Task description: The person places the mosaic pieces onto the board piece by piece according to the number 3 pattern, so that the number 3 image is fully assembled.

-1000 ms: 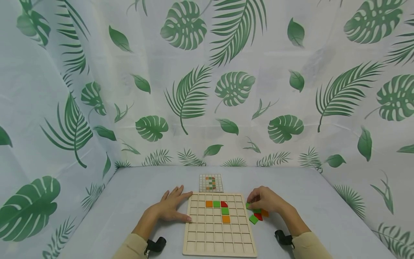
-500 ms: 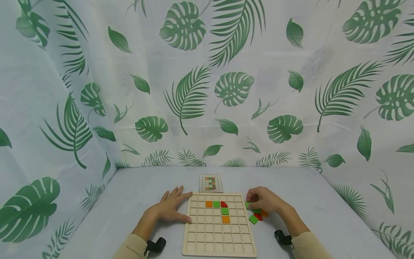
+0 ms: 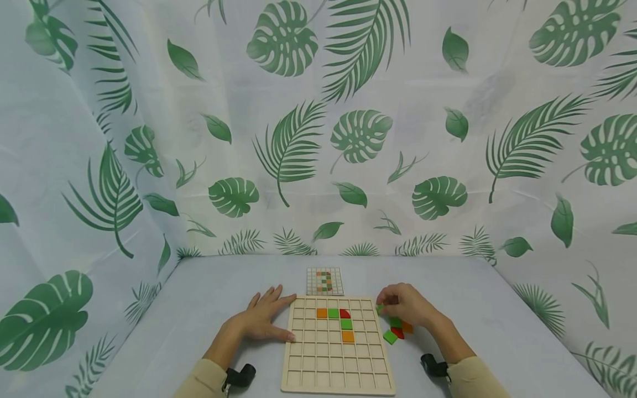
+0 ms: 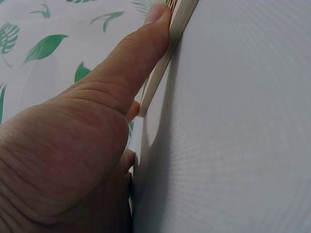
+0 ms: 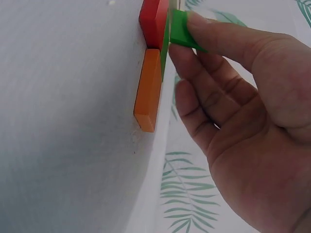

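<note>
A wooden grid board (image 3: pixel 323 365) lies on the table. Along its upper cells sit an orange tile (image 3: pixel 322 313), a green tile (image 3: pixel 333 314) and a rounded red tile (image 3: pixel 345 314), with another green and another orange tile below the red one. My left hand (image 3: pixel 262 319) rests at the board's left edge, fingers spread and straight, thumb on the rim. Beside the right edge, my right hand (image 3: pixel 409 307) pinches a green square tile (image 5: pixel 180 30) between thumb and fingers. Just under it lie loose tiles: green (image 3: pixel 390 336), red (image 3: pixel 397 333) and orange (image 5: pixel 148 92).
Behind the board lies a small card (image 3: pixel 324 281) printed with a grid and a coloured tile pattern. A leaf-printed cloth (image 3: pixel 308 221) hangs at the back and sides of the white table (image 3: pixel 448 276).
My right hand has risen slightly and shifted left with the green tile, off the loose pile toward the board's edge. The left hand and board have stayed put.
</note>
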A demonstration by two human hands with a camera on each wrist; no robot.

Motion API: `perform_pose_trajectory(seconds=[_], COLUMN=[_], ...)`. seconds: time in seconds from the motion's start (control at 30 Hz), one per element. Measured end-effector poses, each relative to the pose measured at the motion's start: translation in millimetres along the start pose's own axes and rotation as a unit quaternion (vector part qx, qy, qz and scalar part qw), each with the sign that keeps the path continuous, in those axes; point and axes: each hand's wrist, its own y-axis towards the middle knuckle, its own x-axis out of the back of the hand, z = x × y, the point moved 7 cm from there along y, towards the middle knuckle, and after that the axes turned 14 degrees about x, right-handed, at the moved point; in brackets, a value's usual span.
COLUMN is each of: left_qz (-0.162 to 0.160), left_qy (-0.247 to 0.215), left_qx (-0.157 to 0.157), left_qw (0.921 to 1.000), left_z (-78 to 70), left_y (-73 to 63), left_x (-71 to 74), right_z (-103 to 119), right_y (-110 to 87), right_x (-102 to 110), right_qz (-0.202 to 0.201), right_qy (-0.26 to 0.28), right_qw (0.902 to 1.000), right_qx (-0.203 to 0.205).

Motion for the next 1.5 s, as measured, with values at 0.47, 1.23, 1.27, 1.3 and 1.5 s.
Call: perform_pose_trajectory(seconds=[0.47,1.23,1.27,1.3,1.5], left_qz=[0.0,0.0,0.0,-0.001,0.0], left_qy=[0.003,-0.002,-0.002,-0.002,-0.006], left_qx=[0.003,0.005,0.004,0.003,0.001], left_qw=[1.0,1.0,1.0,1.0,1.0], left_z=[-0.7,-1.5,-1.8,-2.1,-1.4], left_y=[-0.4,0.2,0.0,-0.3,-1.1], left_x=[0.6,0.2,0.4,0.6,0.9], right_z=[4.2,30.7,31.6,32.8,39.6], right_y=[3.4,12.0,12.4,12.9,16.0], right_x=[1.8,-8.4,-8.9,-9.5,-14.5], right_qz=[-0.033,-0.034,-0.034,-0.034,-0.027], right_qy=[0.002,0.021,0.021,0.023,0.041], right_qw=[0.9992,0.9959,0.9956,0.9954,0.995], right_qx=[0.021,0.082,0.085,0.087,0.087])
